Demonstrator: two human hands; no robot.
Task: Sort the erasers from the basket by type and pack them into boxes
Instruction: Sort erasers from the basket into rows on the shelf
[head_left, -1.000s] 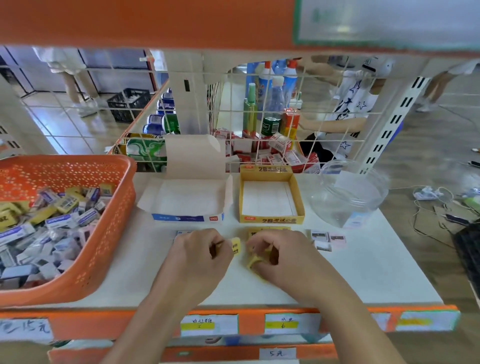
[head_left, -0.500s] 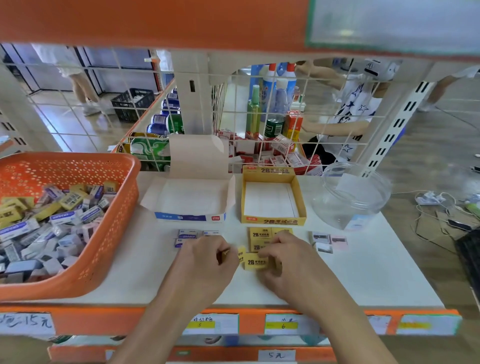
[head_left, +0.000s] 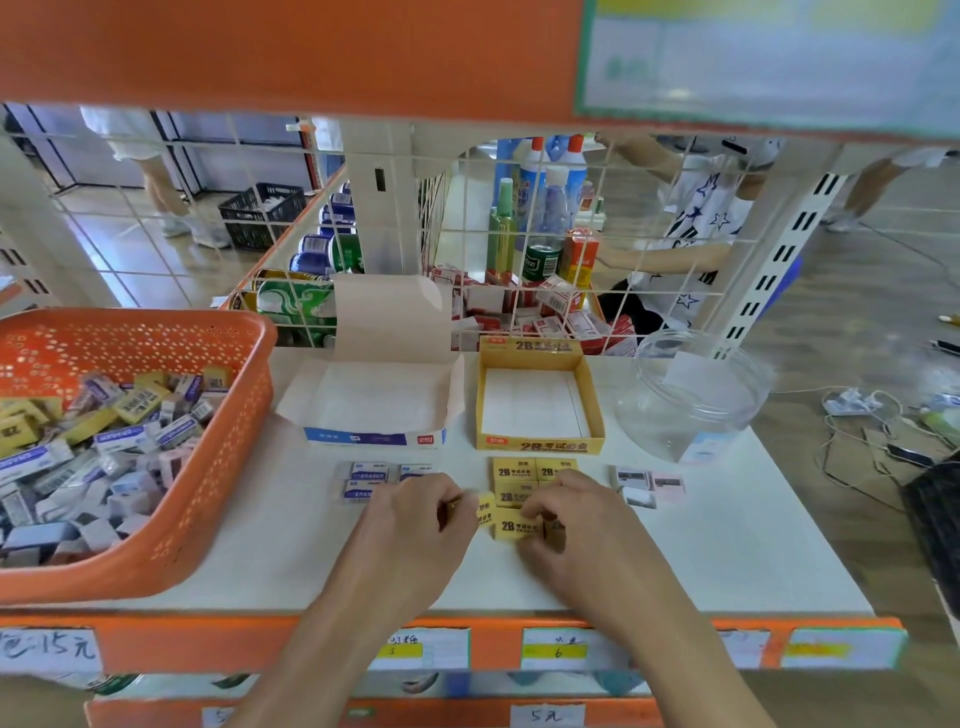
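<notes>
Fingers of my right hand (head_left: 576, 525) pinch a sideways yellow eraser (head_left: 513, 527), left hand (head_left: 410, 525) pinches another; yellow box (head_left: 540, 446) sits straight ahead.

Basket (head_left: 234, 467) sits left, flap box (head_left: 374, 439) and square box (head_left: 540, 445) behind eraser rows (head_left: 519, 470) (jar (head_left: 691, 400) rightmost).
</notes>
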